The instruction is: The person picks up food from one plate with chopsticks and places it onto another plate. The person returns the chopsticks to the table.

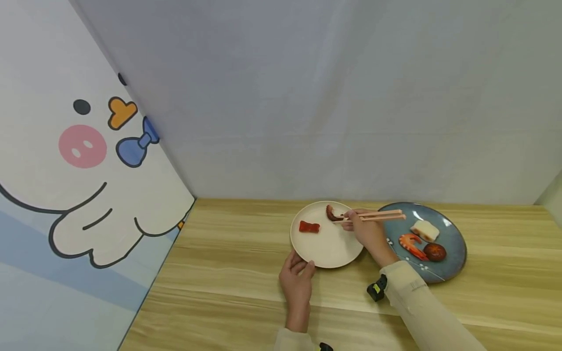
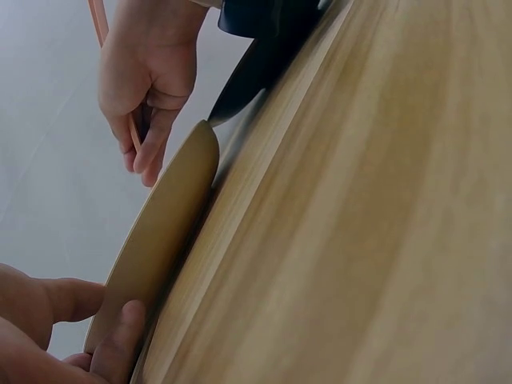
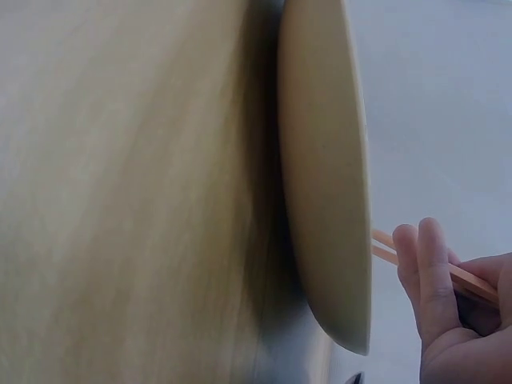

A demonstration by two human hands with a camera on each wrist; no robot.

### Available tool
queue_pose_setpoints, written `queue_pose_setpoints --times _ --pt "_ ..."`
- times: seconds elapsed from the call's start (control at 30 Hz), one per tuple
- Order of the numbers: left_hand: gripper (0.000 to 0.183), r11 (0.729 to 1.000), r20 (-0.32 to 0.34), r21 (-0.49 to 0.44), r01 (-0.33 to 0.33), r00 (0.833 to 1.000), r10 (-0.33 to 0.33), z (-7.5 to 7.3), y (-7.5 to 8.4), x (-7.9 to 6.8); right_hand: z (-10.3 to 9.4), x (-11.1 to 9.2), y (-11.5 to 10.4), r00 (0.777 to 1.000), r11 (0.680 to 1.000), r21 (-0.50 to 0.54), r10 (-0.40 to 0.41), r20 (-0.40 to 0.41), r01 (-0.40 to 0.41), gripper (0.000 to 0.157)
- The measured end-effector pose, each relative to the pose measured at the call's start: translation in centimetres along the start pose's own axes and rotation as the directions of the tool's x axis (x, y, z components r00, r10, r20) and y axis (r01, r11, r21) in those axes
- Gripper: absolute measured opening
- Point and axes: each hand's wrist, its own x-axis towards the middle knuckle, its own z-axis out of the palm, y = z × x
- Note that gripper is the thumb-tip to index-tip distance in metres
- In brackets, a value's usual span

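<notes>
A pair of light wooden chopsticks [image 1: 382, 214] is held in my right hand [image 1: 366, 234], over the right side of a white plate [image 1: 329, 248]. Their tips meet a dark red, curled piece like an octopus tentacle [image 1: 330, 212]; whether it is lifted I cannot tell. A flat red piece of food [image 1: 309, 227] lies on the plate's left half. My left hand [image 1: 297, 280] grips the plate's near-left rim. In the left wrist view its thumb and fingers [image 2: 120, 340] lie on either side of the edge. The right wrist view shows the plate's side, hiding the food.
Right of the white plate stands a blue-grey oval plate [image 1: 456, 253], partly behind my right forearm. It bears a shrimp [image 1: 411, 245], a brown mushroom cap [image 1: 434, 252] and a white, browned piece [image 1: 425, 230]. A grey wall backs the wooden table [image 1: 232, 263]; a cartoon panel [image 1: 145, 204] stands at left.
</notes>
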Motion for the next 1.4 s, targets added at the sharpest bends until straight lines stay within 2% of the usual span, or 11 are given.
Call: queue_pose_setpoints --times 0.2,0.53,0.7,1.03,1.27,1.4 --pt "0.061 1.000 0.004 0.003 -0.002 1.000 0.002 -0.1 0.0 0.1 0.2 0.1 0.0 1.000 1.000 0.022 -0.009 -0.013 0.009 0.030" --pt "0.061 1.000 0.000 -0.007 -0.009 1.000 0.009 0.1 0.4 0.2 0.3 0.1 0.1 0.997 0.994 0.080 -0.066 -0.043 0.069 0.029" --pt "0.060 1.000 -0.001 -0.008 -0.011 1.000 0.011 0.1 0.5 0.2 0.3 -0.2 0.3 0.995 0.996 0.039 -0.080 -0.057 0.083 0.029" --pt "0.061 1.000 0.001 -0.007 0.012 1.000 -0.012 0.0 0.3 0.1 -0.2 -1.0 0.6 0.995 0.997 -0.061 0.040 -0.092 -0.046 0.031" --pt "0.060 1.000 0.002 -0.016 0.007 1.000 -0.007 0.0 0.4 0.0 -0.4 -1.4 0.7 0.990 0.996 -0.003 0.094 -0.101 -0.095 0.033" --pt "0.060 1.000 0.003 -0.022 0.005 1.000 -0.005 -0.1 0.4 0.0 -0.3 -1.7 0.9 0.991 0.995 0.054 0.091 -0.098 -0.086 0.034"
